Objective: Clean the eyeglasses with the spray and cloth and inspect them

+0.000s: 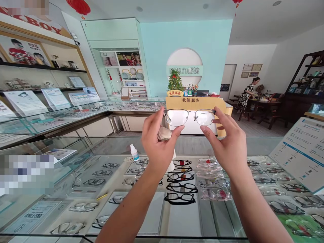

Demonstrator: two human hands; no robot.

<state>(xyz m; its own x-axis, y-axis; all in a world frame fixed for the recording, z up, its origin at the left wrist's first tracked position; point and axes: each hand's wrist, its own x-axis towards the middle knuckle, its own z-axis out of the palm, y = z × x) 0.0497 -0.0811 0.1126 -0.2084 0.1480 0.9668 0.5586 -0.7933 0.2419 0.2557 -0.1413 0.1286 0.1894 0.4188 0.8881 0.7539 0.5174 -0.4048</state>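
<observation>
Here, my left hand (160, 140) and right hand (226, 143) pinching thin-rimmed eyeglasses (189, 117) at both sides, center frame, above glass display counter (182, 216).

Counts, optical shop, head cam.
Hands: 2 = L hand (159, 138) + R hand (229, 143). Held specs (176, 117): 1 pr. Blk specs (180, 198), ctr col. in case: 5 prs. Pink/clr specs (216, 194), next col.: approx. 5, overlap + glare. Wht btl. (134, 153): 1. Yel. stick (102, 196): 1. Red lanterns (79, 6): 2, R one cut off. Wall certs (247, 67), framed: 4. Ceiling rd. fixtures (277, 3): 3. Bkgd person (246, 96): 1. Other specs in case: too many/blurred, no exact ct.
</observation>
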